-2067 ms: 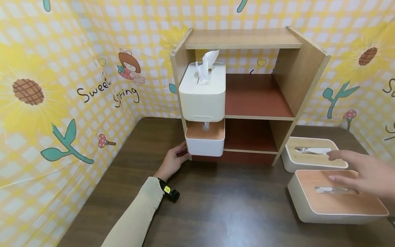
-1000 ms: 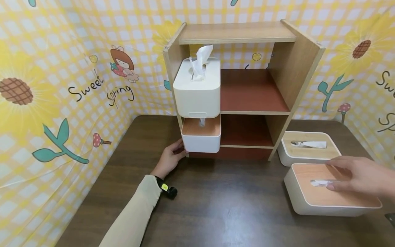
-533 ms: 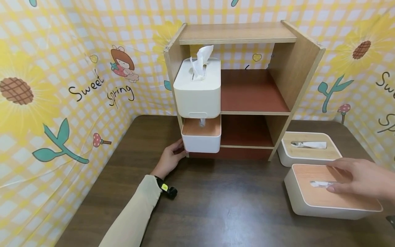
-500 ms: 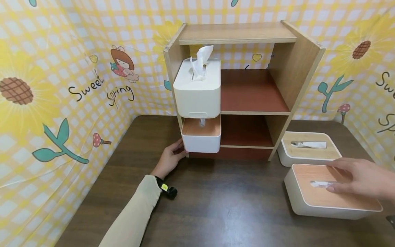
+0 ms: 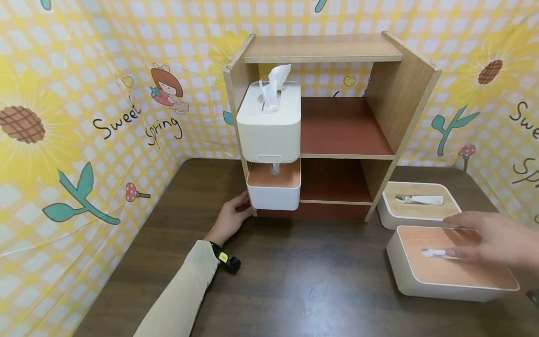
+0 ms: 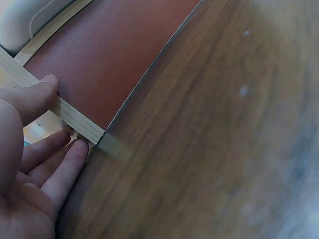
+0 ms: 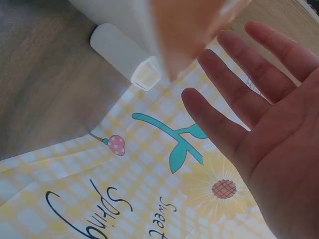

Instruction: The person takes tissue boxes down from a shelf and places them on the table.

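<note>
At the left front edge of the wooden shelf unit (image 5: 318, 49), my left hand (image 5: 229, 219) pinches the side panel (image 6: 79, 117) low down, thumb on the front edge and fingers behind. My right hand (image 5: 494, 238) is spread over the near tissue box (image 5: 433, 283), which has a pinkish wood lid. Its thumb lies by the tissue slot, and whether it touches the lid is unclear. In the right wrist view the fingers (image 7: 234, 79) are nearly straight. Just behind is a second tissue box (image 5: 417, 206) with a paler lid.
On the upper shelf's left stands a white tissue box (image 5: 269, 140) with tissue sticking up. Below it, a smaller white box (image 5: 275, 197) with a wood lid juts past the shelf edge. Patterned cloth (image 5: 139, 117) walls the brown table (image 5: 294, 290).
My right hand first moved down and left over the near box's lid, and has just shifted slightly up. My left hand keeps its place on the panel. The head view tilted slightly.
</note>
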`<state>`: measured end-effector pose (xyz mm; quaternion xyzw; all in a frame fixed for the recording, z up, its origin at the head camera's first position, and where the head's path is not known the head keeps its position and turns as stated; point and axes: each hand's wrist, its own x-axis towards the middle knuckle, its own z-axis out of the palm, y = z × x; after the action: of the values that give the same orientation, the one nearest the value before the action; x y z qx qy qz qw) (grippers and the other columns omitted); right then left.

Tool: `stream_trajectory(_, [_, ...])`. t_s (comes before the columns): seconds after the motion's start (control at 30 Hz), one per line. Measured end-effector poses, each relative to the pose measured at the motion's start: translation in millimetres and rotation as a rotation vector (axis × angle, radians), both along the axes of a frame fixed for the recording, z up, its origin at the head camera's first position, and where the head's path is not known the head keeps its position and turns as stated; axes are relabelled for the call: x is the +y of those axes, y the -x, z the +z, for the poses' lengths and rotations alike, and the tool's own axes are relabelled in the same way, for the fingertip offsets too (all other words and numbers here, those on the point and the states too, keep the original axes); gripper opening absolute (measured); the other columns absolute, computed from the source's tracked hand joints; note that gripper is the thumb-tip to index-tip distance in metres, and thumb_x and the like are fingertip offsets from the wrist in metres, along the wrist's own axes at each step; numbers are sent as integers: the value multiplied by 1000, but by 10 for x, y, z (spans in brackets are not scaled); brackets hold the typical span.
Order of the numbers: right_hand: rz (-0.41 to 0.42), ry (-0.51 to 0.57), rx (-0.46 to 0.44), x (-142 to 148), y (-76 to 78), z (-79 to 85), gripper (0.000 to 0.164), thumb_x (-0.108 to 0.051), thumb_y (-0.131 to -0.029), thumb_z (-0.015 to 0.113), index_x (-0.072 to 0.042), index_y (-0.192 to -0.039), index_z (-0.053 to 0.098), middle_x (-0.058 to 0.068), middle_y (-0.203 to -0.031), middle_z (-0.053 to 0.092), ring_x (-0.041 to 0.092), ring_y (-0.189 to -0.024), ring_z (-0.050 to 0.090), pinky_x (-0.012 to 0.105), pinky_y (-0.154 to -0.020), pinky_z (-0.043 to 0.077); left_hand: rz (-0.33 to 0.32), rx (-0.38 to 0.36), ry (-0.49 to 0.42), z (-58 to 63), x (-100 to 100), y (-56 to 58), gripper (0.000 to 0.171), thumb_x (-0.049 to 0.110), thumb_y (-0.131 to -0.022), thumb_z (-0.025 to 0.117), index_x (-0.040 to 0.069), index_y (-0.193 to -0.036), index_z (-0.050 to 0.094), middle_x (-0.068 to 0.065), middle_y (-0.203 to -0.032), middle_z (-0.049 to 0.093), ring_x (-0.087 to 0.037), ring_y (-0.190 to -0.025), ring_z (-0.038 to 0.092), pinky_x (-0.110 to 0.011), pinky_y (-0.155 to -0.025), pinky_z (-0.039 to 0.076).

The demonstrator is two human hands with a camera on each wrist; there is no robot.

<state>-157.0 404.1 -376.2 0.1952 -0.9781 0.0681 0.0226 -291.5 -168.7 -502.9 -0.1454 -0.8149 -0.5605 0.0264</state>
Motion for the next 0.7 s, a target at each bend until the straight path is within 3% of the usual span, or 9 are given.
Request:
stream_trajectory(0.13, [-2, 15, -52, -26, 39, 67, 69, -52, -74, 80, -1, -119, 65, 21, -117, 64, 45, -105, 58, 60, -80, 46, -3, -8, 1, 7, -1, -6, 55, 19, -93, 69, 12, -144, 49, -5, -126, 63, -18, -115, 56, -40, -91, 46])
stream_trajectory(0.3, [-10, 32, -100, -56, 98, 164, 73, -54, -77, 77, -1, -125, 61, 16, -117, 65, 26, -92, 65, 43, -74, 52, 7, -19, 13, 5, -14, -29, 56, 18, -93, 69, 14, -144, 49, -5, -125, 63, -18, -115, 56, -40, -92, 46])
stream_trajectory(0.37, [-9, 36, -96, -75, 122, 205, 73, -54, -78, 77, -2, -126, 61, 15, -118, 65, 24, -92, 65, 42, -74, 52, 3, -18, 11, 4, -14, -34, 55, 18, -93, 69, 15, -144, 49, -6, -125, 63, -19, -116, 56, -40, -92, 46])
stream_trajectory(0.57, [29, -14, -40, -169, 225, 347, 73, -54, -78, 76, -1, -127, 61, 22, -123, 61, 46, -109, 57, 60, -83, 45, -8, -17, 8, 33, -1, -39, 56, 18, -93, 68, 12, -145, 47, -9, -128, 62, -22, -119, 54, -43, -94, 44])
stream_trajectory(0.7, [51, -32, -20, -260, 298, 444, 72, -53, -79, 75, -2, -128, 60, 20, -122, 62, 45, -109, 57, 60, -84, 45, -18, -15, 23, 207, 35, -137, 56, 15, -94, 67, 5, -145, 45, -13, -127, 61, -25, -118, 54, -43, -93, 45])
